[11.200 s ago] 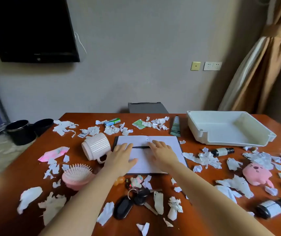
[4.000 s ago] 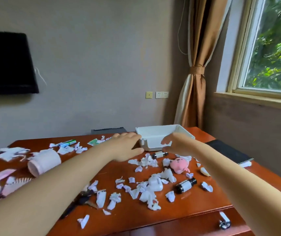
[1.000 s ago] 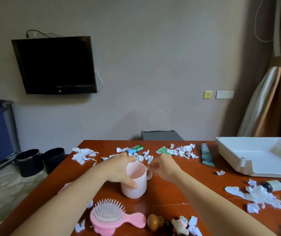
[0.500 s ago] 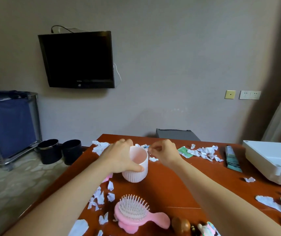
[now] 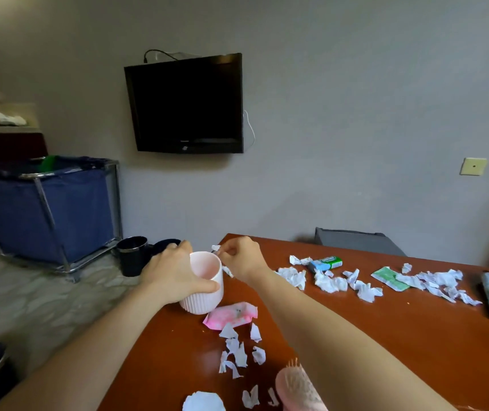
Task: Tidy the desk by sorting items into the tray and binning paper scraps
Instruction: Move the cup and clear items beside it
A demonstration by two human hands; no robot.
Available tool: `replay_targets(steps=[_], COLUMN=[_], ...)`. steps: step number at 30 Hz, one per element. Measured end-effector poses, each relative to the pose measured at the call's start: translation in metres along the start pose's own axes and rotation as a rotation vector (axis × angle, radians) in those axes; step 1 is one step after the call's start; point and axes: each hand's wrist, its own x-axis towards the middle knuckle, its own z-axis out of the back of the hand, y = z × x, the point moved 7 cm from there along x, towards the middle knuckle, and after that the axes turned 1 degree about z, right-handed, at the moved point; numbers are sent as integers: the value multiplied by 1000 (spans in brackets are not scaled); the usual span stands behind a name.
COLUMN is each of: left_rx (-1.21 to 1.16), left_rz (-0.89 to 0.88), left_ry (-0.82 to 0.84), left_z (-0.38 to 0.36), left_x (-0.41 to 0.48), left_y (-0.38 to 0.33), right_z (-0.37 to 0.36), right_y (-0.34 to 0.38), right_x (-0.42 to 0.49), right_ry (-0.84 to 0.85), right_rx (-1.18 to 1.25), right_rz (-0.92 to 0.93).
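Pink and vertically ribbed, the round cup [image 5: 206,287] is sitting upright at the left edge of the glossy reddish wood worktop [image 5: 385,336], and we are wrapping our left grip [image 5: 175,277] around it while our right grip [image 5: 243,259] is pinching a crumpled white paper scrap [image 5: 216,248] just above its rim.

Dim, even indoor light, wall [image 5: 355,84] brightest at upper middle and darkening toward both side edges, soft shadow under the television [image 5: 187,105], dull sheen on the desk [image 5: 415,336] near my forearms [image 5: 311,327], wide-angle stretch at the borders, hairbrush [image 5: 293,387] and left shelf [image 5: 3,120] blurred.
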Motion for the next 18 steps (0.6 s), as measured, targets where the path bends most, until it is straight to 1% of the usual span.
replay_targets(steps=[4,9,13,18], left_rx=[20,34,66,85], left_rz=[60,97,103,83], left_ry=[34,66,52,70], left_z=[-10,-26,-32,-39], left_x=[1,3,9,10], left_y=[24,33,28,13], right_z=[-29,-52,-49,-36], right_y=[-1,-15,-22,-26], right_x=[8,14,18,21], right_ry=[69,130,141,160], right_rx=[9,-9,-8,-78], right_rz=[-11,-43,-53,-51])
